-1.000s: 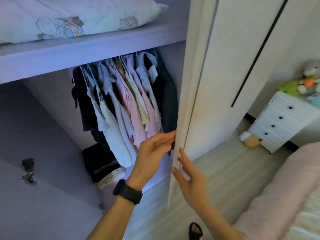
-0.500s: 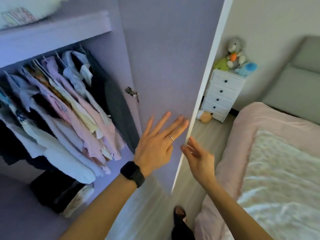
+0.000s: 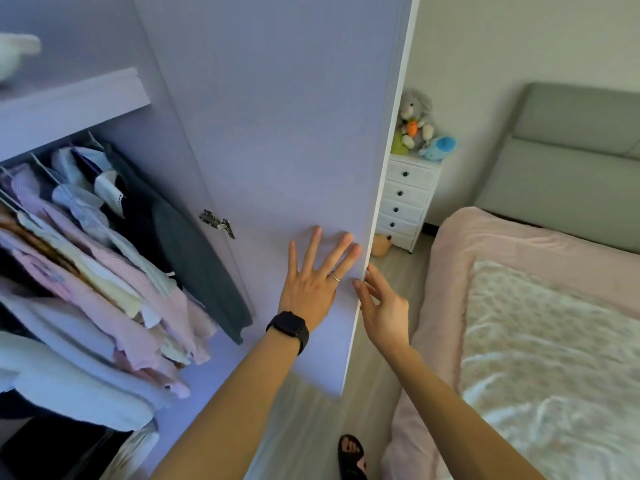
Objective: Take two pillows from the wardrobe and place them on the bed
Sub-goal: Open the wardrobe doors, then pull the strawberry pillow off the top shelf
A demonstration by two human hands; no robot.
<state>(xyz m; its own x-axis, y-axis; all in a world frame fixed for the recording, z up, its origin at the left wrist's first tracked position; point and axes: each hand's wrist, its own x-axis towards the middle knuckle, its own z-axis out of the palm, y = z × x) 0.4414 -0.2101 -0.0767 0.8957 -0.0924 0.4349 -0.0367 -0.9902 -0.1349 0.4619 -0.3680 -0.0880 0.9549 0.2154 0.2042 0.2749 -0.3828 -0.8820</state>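
Flat against the inner face of the wardrobe door [image 3: 277,133], the left hand [image 3: 313,282] has its fingers spread wide and straight, palm toward the panel, gripping nothing. A black watch [image 3: 289,329] sits on that wrist and a thin ring [image 3: 335,277] on one finger, and the forearm runs down to the bottom of the frame. The right hand [image 3: 381,306] reaches up just beside it at the door's white outer edge; its fingers are loosely curled and parted, the tips at or touching the edge, though whether they actually pinch it cannot be told.

Only a small blurred white corner of a pillow [image 3: 15,55] shows, at the far upper left on the wardrobe shelf [image 3: 72,102], well apart from both hands and cut off by the frame. A second pillow is not to be made out. The bed [image 3: 540,323] lies to the right, beyond the right arm, with a pink cover, a pale patterned blanket over it and a grey headboard [image 3: 571,161] behind.

Below the shelf hang clothes [image 3: 97,265], mostly pink, white and dark, smeared by motion blur so single garments are hard to separate. A metal hinge [image 3: 216,221] shows on the door near the wardrobe's side wall. Past the door edge stands a white chest of drawers [image 3: 407,199] with soft toys [image 3: 417,126] on top and another toy partly hidden on the floor at its foot. A foot in a dark sandal [image 3: 351,455] is partly cut off at the bottom edge.
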